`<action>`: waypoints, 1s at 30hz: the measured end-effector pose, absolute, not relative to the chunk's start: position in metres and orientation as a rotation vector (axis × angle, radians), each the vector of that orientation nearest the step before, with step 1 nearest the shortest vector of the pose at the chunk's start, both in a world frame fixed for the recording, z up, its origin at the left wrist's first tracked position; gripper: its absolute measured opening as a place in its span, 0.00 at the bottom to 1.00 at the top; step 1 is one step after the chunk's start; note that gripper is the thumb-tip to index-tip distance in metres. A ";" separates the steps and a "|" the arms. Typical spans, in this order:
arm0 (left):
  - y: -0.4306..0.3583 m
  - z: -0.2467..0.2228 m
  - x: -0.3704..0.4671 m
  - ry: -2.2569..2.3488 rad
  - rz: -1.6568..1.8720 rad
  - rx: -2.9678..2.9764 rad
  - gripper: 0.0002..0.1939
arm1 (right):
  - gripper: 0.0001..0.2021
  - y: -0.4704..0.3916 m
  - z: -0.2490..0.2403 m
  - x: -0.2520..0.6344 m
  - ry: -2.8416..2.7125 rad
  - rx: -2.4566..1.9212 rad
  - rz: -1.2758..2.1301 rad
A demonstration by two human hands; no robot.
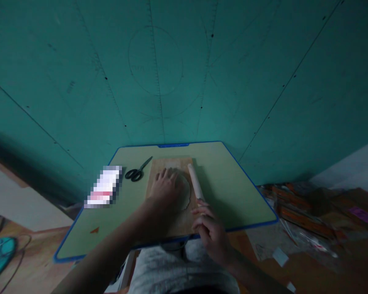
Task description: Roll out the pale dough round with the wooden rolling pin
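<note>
The flattened dough disc [184, 192] lies on the wooden board [159, 171], already rolled thin. Left hand [165, 185] rests spread flat on the disc. Right hand [210, 228] is clamped on the rolling pin [195, 181] at the disc's right edge. Scissors [137, 171] lie left of the board on the surface [233, 188].

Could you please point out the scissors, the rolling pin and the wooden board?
scissors [137, 170]: head view, near the pivot above the handles.
rolling pin [195, 182]: head view, mid-shaft.
wooden board [159, 163]: head view, bare far-left corner.

One head-worn camera looks forward and down, close over the table [233, 183].
</note>
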State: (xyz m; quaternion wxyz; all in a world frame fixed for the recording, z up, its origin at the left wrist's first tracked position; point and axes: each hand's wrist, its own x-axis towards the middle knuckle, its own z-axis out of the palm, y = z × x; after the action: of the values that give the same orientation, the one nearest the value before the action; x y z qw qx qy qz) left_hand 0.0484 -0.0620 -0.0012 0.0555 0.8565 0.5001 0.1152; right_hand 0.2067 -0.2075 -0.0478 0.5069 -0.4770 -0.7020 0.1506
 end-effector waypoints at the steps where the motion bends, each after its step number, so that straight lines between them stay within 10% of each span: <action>1: -0.068 -0.004 0.053 1.509 0.331 2.642 0.23 | 0.15 -0.207 -0.048 0.206 -1.678 -1.148 0.356; 30: -0.038 -0.007 0.038 1.212 0.557 2.468 0.30 | 0.17 -0.208 -0.029 0.158 -1.726 -1.048 0.239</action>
State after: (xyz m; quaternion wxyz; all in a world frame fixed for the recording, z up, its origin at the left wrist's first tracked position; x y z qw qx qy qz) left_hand 0.0384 -0.0385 -0.0066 0.1671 0.8673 0.4260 0.1959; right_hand 0.1582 -0.2078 -0.0295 0.5261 -0.4383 -0.7219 0.0998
